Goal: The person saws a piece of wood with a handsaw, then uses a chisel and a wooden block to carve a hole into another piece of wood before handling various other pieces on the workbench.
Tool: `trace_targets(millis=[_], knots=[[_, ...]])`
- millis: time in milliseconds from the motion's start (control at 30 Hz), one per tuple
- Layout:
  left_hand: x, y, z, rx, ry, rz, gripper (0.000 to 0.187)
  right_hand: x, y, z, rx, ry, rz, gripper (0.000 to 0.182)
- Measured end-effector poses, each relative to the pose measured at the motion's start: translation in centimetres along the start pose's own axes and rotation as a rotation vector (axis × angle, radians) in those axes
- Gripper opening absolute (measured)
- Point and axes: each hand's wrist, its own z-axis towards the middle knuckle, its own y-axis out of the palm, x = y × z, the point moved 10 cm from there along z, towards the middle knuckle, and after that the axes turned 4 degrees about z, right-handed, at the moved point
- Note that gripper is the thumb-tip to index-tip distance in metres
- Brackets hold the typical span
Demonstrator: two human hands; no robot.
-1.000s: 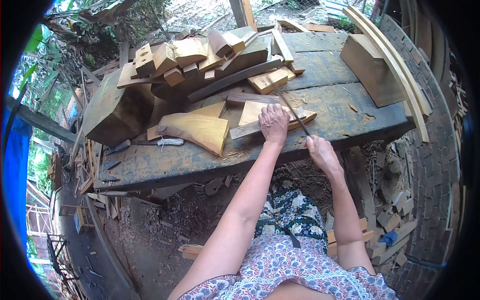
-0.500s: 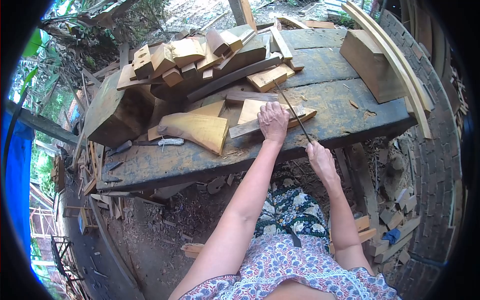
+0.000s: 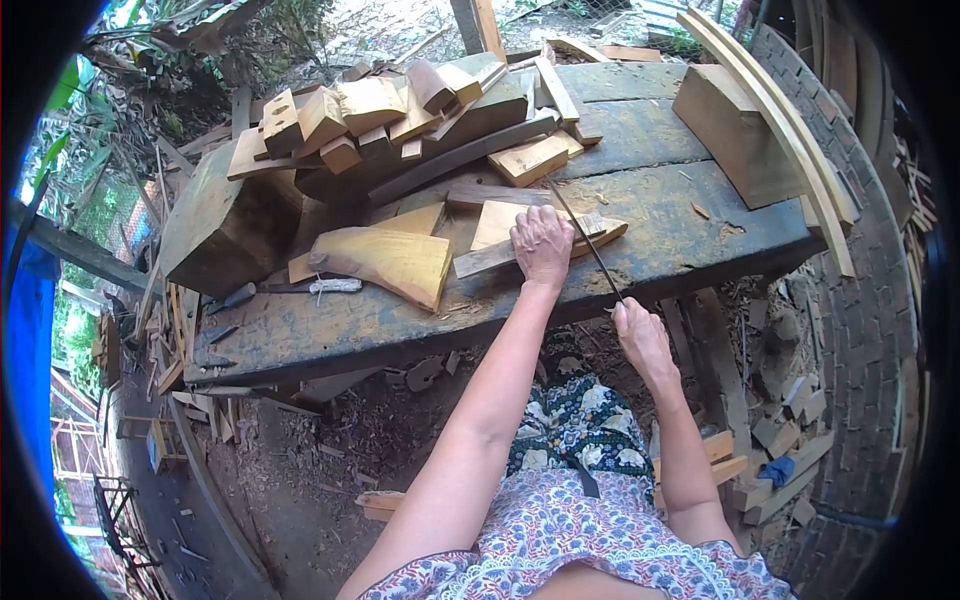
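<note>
My left hand (image 3: pixel 543 243) presses down on a grey strip of wood (image 3: pixel 487 260) that lies over a pale wedge-shaped board (image 3: pixel 496 222) on the bench. Its fingers are curled over the wood. In my closed right hand (image 3: pixel 642 338), beyond the bench's front edge, is the near end of a handsaw (image 3: pixel 598 258). The thin dark blade shows edge-on and slants away from me across the wood, just right of my left hand. My fingers hide the handle. Left of the strip lies a curved yellowish wood piece (image 3: pixel 385 258).
A pile of cut blocks (image 3: pixel 370 105) rests on big timbers at the back left of the bench (image 3: pixel 660 240). A large block (image 3: pixel 735 130) and long curved strips (image 3: pixel 775 100) stand at the right. A chisel-like tool (image 3: pixel 240 297) lies at the left. Scraps cover the ground.
My right hand has drawn the handsaw a little toward me, and its far tip has come nearer. My left hand keeps its place on the wood. The whole view has shifted slightly.
</note>
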Motion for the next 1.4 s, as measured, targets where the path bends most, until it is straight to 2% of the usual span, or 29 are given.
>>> trace_targets(millis=[333, 533, 867, 1067, 1167, 1400], knots=[[-0.1, -0.2, 0.0, 0.029, -0.009, -0.002, 0.012, -1.1, -0.3, 0.1, -0.018, 0.024, -0.056, 0.029], [-0.1, 0.0, 0.1, 0.004, -0.007, -0.011, 0.013, -3.8, 0.3, 5.2, 0.072, -0.126, -0.105, 0.029], [-0.3, 0.2, -0.2, -0.011, -0.019, -0.002, 0.013, 0.4, 0.1, -2.8, -0.004, -0.017, -0.123, 0.023], [-0.2, 0.0, 0.0, -0.010, -0.006, -0.017, 0.014, -2.9, 1.1, 4.3, 0.030, -0.057, -0.092, 0.026], [-0.1, 0.3, -0.1, -0.023, -0.001, -0.017, 0.015, -3.4, 1.1, 5.1, 0.031, -0.064, -0.093, 0.027], [0.0, 0.1, -0.1, -0.015, 0.003, -0.047, 0.014, -0.2, 0.6, -1.6, 0.003, -0.014, -0.071, 0.024]])
